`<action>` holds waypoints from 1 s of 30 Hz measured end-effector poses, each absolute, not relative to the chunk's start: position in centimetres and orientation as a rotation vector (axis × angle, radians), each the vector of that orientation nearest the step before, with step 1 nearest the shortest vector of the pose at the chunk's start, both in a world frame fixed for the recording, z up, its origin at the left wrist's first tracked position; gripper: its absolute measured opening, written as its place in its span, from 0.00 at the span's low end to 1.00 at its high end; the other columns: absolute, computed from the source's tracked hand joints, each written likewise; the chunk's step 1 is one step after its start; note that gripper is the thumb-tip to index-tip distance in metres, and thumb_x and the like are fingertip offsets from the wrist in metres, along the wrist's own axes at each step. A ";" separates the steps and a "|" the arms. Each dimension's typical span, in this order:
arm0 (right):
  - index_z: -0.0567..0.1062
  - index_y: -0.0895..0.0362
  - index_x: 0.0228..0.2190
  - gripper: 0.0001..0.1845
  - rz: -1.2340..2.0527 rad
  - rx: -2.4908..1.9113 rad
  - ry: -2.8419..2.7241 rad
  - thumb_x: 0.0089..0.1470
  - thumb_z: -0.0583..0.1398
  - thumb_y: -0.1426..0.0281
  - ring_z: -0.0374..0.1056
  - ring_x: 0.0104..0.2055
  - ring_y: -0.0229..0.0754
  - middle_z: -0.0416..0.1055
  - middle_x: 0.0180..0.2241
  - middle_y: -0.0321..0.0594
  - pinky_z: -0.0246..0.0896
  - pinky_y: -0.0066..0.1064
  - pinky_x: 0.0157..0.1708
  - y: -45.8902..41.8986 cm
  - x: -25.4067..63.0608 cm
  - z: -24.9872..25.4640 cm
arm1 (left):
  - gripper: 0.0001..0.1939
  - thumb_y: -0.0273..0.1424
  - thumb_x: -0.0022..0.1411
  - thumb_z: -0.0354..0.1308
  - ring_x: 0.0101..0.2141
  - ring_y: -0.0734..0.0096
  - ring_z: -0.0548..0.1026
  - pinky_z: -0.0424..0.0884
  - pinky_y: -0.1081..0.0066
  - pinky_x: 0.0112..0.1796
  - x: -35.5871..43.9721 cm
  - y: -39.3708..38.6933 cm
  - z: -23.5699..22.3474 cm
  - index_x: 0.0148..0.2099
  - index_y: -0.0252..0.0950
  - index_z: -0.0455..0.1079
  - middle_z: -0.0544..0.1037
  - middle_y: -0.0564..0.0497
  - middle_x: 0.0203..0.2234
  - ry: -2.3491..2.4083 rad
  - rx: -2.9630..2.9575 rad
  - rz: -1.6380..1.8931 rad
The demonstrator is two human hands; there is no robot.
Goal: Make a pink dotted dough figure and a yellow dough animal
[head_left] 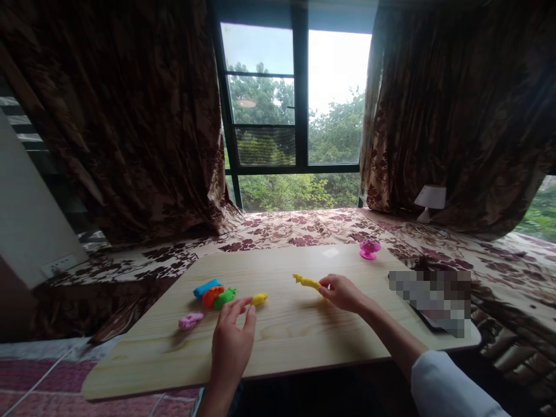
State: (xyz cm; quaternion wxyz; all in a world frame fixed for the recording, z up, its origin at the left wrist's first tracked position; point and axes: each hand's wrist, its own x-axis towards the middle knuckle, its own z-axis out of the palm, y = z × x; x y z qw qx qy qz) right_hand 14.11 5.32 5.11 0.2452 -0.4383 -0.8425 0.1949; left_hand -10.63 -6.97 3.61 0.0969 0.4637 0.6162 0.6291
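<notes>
My right hand [343, 292] pinches one end of a long, bent yellow strip of modelling clay [307, 282]. Its ragged far end points left, over the wooden tabletop [286, 341]. At the fingertips of my left hand [233, 335] is a smaller yellow lump of modelling clay [259, 299], gripped by its left end between thumb and index finger. Just beyond that hand lie a green piece [225, 297], an orange piece [212, 296] and a blue piece [207, 288], close together. A pink, knobbly piece [190, 321] rests apart, nearer the left edge.
A pink pedestal-shaped toy with green dots [369, 249] stands at the table's far right corner. A blurred-out flat object [434, 301] lies along the right edge. Behind the table are a patterned window ledge [299, 226], a small white lamp [430, 200] and dark curtains.
</notes>
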 end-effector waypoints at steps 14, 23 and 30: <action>0.73 0.53 0.36 0.09 0.595 -0.845 -1.975 0.50 0.59 0.76 0.64 0.37 0.39 0.68 0.34 0.36 0.60 0.30 0.37 -6.5 13.8 7.8 | 0.12 0.31 0.49 0.65 0.28 0.76 0.72 0.70 0.73 0.35 1.6 -11.3 6.8 0.38 0.34 0.75 0.77 0.51 0.28 0.969 0.504 1.765; 0.73 0.51 0.38 0.13 0.644 -0.859 -1.959 0.50 0.60 0.76 0.63 0.39 0.40 0.70 0.36 0.35 0.59 0.32 0.40 -8.1 12.8 7.3 | 0.15 0.32 0.50 0.64 0.32 0.70 0.75 0.70 0.70 0.38 1.7 -11.7 6.7 0.42 0.36 0.74 0.79 0.50 0.31 1.005 0.564 1.816; 0.74 0.51 0.39 0.12 0.753 -0.826 -1.945 0.53 0.58 0.76 0.64 0.34 0.38 0.70 0.32 0.34 0.59 0.28 0.33 -8.5 12.9 7.5 | 0.13 0.32 0.51 0.63 0.31 0.72 0.75 0.70 0.72 0.38 1.6 -12.2 7.1 0.41 0.36 0.75 0.80 0.52 0.30 0.972 0.561 1.821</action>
